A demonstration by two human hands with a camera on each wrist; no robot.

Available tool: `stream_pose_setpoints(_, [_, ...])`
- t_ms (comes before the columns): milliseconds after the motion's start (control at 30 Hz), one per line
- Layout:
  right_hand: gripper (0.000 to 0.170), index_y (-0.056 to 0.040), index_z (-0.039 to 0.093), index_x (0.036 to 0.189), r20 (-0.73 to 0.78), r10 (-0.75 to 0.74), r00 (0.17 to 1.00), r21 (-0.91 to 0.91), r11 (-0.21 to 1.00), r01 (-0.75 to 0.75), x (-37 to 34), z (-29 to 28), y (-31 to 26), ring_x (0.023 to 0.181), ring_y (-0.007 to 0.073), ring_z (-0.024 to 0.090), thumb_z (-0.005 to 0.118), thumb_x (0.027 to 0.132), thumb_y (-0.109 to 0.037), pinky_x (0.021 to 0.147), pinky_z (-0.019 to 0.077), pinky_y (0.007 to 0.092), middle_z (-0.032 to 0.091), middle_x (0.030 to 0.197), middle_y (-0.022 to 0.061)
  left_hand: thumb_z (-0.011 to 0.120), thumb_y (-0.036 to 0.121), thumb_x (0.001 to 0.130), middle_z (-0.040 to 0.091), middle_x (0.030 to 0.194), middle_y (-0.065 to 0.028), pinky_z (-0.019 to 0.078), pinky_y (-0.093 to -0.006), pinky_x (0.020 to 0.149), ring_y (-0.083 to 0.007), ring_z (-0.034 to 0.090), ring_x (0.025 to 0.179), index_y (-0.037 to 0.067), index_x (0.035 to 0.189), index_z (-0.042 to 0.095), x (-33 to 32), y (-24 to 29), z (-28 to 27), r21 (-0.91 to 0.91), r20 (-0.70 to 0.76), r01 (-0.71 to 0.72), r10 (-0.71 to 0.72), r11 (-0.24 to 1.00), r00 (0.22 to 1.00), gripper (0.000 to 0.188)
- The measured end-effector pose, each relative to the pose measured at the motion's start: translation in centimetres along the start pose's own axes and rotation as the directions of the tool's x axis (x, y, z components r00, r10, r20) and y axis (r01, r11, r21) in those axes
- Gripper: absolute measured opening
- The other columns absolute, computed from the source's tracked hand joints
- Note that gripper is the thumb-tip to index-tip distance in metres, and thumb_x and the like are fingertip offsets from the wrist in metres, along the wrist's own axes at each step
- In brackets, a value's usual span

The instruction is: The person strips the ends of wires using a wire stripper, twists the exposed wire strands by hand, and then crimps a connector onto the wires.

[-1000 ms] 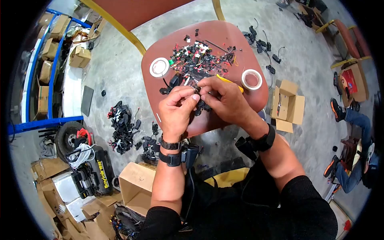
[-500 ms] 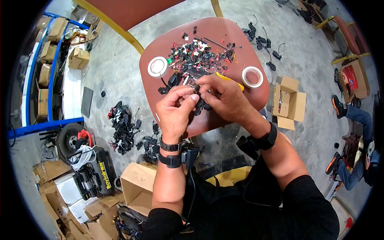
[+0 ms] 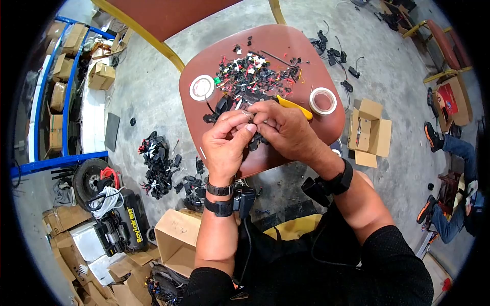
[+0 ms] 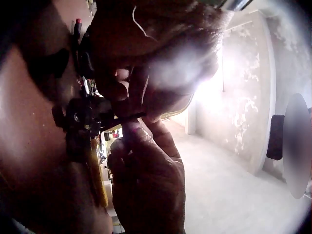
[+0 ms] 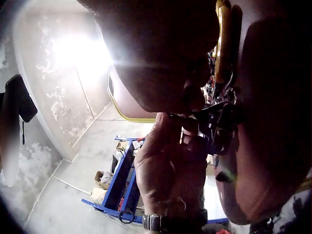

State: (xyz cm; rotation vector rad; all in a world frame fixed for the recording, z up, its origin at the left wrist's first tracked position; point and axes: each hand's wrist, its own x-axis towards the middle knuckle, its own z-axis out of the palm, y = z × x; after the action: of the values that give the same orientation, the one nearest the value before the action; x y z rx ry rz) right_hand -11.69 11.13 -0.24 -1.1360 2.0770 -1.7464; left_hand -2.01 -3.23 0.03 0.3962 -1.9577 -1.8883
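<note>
Seat (image 3: 286, 42): red-brown, part of a chair, with small things on it.
Left hand (image 3: 226, 147): thumb and fingers pinch a thin dark bit (image 4: 129, 119), tips close together.
Right hand (image 3: 290, 126): thumb and finger pinch at the same spot, tips touching or almost touching the left ones.
Dark bit: between the two hands, over the front half of the seat; its full shape is hidden.
Pile (image 3: 250, 74): little black, white and red bits, from the middle toward the back edge.
White rings (image 3: 194, 88): one by the left edge, one by the right edge.
Yellow handle (image 3: 296, 106): between the right hand and the right ring.
Black parts (image 3: 222, 105): just left of the hands.
Open box (image 3: 382, 136): on the floor, past the right edge.
</note>
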Motion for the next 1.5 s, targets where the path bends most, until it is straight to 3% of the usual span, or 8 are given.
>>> stream_pose_setpoints(500, [0.029,-0.0083,0.06,0.111,0.001,0.046,0.999,0.014,0.999,-0.046,0.0,-0.4,-0.5,0.07,0.0236,0.068,0.067,0.084,-0.001,0.062,0.0511,0.0322,0.063,0.077,0.0072,0.071,-0.007,0.084,0.067,0.108,-0.0063,0.045,-0.0185,0.071,-0.0058,0.057,0.086,-0.001,0.098,0.071,-0.2,-0.1,0.7,-0.008,0.015,-0.121,0.121,0.993,0.993,0.015])
stream_pose_setpoints(900, [0.024,-0.0055,0.062,0.106,-0.01,0.014,1.0,-0.018,1.0,-0.014,0.1,-0.9,-0.8,0.076,0.0272,0.068,0.067,0.083,-0.003,0.066,0.0516,0.0339,0.065,0.084,0.0118,0.071,-0.006,0.083,0.07,0.103,-0.0071,0.0452,-0.0185,0.069,-0.0057,0.058,0.082,-0.002,0.098,0.072,-0.2,-0.6,1.1,0.034,-0.003,-0.227,0.227,0.973,0.974,0.015])
stream_pose_setpoints(1000, [0.031,-0.003,0.065,0.113,0.017,-0.03,0.999,-0.039,0.999,0.031,0.2,-1.0,-0.5,0.069,0.009,0.056,0.069,0.082,0.001,0.063,0.0472,0.0243,0.064,0.083,0.0041,0.07,-0.007,0.083,0.071,0.1,-0.0068,0.0453,-0.0184,0.067,-0.0054,0.058,0.079,-0.002,0.096,0.072,-0.3,-0.5,1.2,0.057,-0.013,-0.206,0.207,0.977,0.978,0.014])
stream_pose_setpoints(1100, [0.031,-0.0017,0.064,0.114,-0.001,0.048,0.999,0.088,0.995,-0.047,-0.1,-1.1,-0.4,0.071,0.0072,0.058,0.07,0.084,0.001,0.063,0.0475,0.0229,0.066,0.089,0.0028,0.066,-0.01,0.084,0.071,0.102,-0.0112,0.0515,-0.0306,0.089,-0.0188,0.067,0.097,-0.004,0.097,0.071,-0.5,0.1,1.1,0.088,-0.003,-0.164,0.165,0.983,0.986,0.015])
stream_pose_setpoints(1200, [0.032,-0.0035,0.065,0.111,0.0,0.019,1.0,0.145,0.989,-0.019,0.2,-1.8,-0.6,0.076,0.0158,0.067,0.073,0.081,0.0,0.066,0.0528,0.0275,0.068,0.094,0.0086,0.065,-0.009,0.084,0.072,0.102,-0.0115,0.0514,-0.0308,0.09,-0.0191,0.067,0.098,-0.005,0.096,0.071,-0.6,0.6,1.0,0.15,-0.011,-0.152,0.156,0.977,0.988,0.014])
stream_pose_setpoints(1300, [0.035,-0.0033,0.065,0.114,0.031,-0.026,0.999,0.186,0.982,0.02,0.6,-2.2,-1.1,0.076,0.0164,0.067,0.074,0.08,0.0,0.065,0.0531,0.0282,0.068,0.098,0.0089,0.064,-0.009,0.084,0.072,0.102,-0.0121,0.0513,-0.0315,0.091,-0.0199,0.067,0.1,-0.006,0.096,0.07,-0.4,0.0,0.8,0.137,0.011,-0.192,0.193,0.972,0.981,0.014])
stream_pose_setpoints(1400, [0.037,-0.0031,0.064,0.116,0.047,-0.073,0.996,0.206,0.977,0.062,0.8,-2.1,-0.9,0.074,0.0168,0.067,0.074,0.08,0.0,0.064,0.0532,0.0285,0.069,0.098,0.0092,0.068,-0.008,0.081,0.073,0.101,-0.0073,0.0436,-0.0178,0.063,-0.003,0.054,0.072,-0.002,0.094,0.071,-0.1,-0.1,1.2,0.103,-0.006,-0.238,0.24,0.966,0.971,0.015])
stream_pose_setpoints(1500, [0.038,-0.0031,0.064,0.116,0.042,-0.101,0.994,0.16,0.983,0.093,0.9,-2.2,-0.7,0.074,0.0172,0.067,0.074,0.079,0.0,0.064,0.0533,0.0286,0.069,0.099,0.0096,0.067,-0.009,0.081,0.074,0.101,-0.0075,0.0433,-0.0176,0.062,-0.0027,0.053,0.071,-0.002,0.093,0.071,-0.1,0.2,1.2,0.126,-0.003,-0.243,0.245,0.962,0.969,0.015])
